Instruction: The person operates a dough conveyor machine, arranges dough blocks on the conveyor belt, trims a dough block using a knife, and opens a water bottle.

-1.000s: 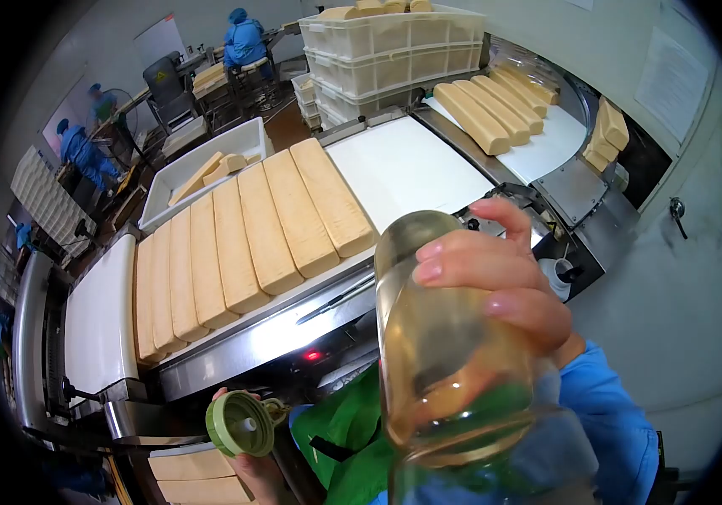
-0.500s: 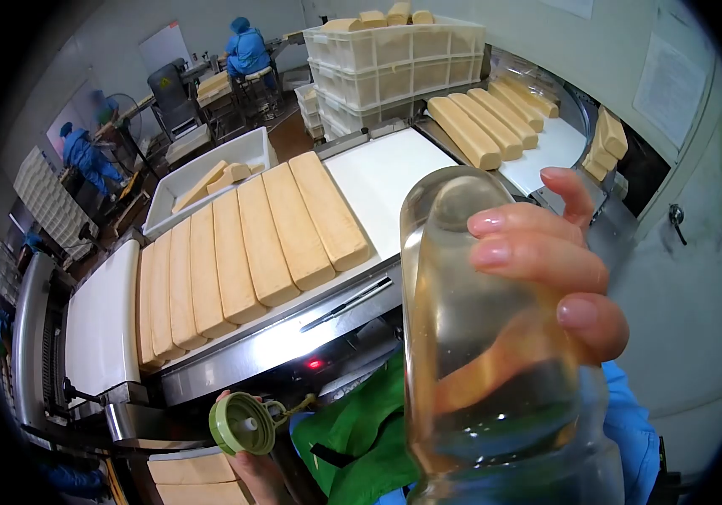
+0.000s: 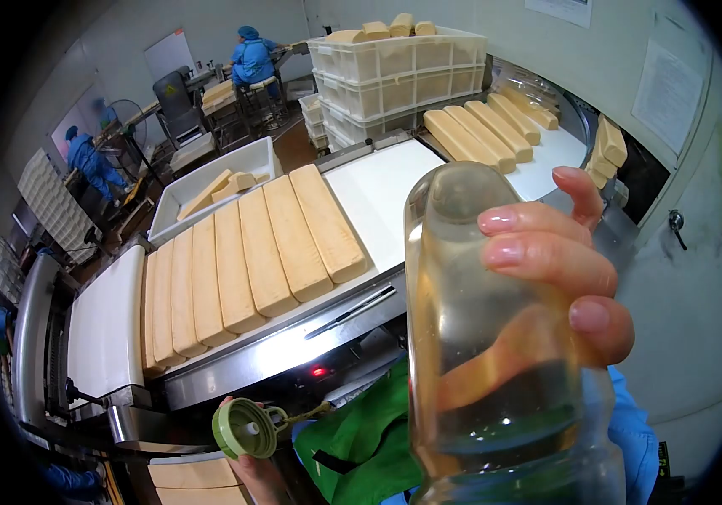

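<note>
A large clear bottle (image 3: 495, 337) with liquid in its lower part fills the centre right, its rounded end upward and close to the camera. My right hand (image 3: 554, 261) is wrapped round its right side. At the lower left, my left hand (image 3: 255, 471) holds a green lid (image 3: 245, 427), its inner side showing and a cord on its loop. Beyond them, several long beige blocks (image 3: 251, 252) lie side by side on the white conveyor belt (image 3: 104, 328).
A pen (image 3: 351, 311) rests on the metal conveyor edge. Behind stand a white tub (image 3: 171, 189) with block pieces and stacked white crates (image 3: 394, 84). More blocks (image 3: 470, 139) lie on the curved belt. Two people in blue (image 3: 253, 59) work at the back left.
The bottle and my right hand have shifted right and slightly up from a second ago. My left hand still holds the lid, and the view has tilted slightly.
</note>
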Tool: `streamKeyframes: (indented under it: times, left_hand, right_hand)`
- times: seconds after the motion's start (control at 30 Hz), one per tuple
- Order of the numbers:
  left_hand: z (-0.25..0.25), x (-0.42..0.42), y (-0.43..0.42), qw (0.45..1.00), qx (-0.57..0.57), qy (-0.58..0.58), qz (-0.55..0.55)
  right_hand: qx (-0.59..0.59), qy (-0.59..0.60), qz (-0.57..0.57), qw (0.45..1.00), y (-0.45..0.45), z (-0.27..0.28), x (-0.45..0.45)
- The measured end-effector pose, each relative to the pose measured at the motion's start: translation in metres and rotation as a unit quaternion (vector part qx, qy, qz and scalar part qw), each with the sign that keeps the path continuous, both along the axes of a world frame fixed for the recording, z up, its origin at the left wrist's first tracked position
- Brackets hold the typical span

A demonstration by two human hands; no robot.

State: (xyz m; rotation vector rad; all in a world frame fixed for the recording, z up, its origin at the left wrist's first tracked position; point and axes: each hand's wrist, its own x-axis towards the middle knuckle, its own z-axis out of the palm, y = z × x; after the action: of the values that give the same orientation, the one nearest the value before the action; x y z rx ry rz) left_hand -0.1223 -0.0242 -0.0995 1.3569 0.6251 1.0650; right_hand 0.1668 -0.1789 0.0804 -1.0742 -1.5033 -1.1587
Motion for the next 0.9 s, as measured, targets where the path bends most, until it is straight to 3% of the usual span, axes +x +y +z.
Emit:
streamKeyframes:
  times: [0.9]
  left_hand:
    - [-0.017,-0.009,0.007,1.000,0.007,-0.018,0.001]
  right_hand:
    - [-0.006,-0.008,-0.009,1.000,-0.007,0.008,-0.001]
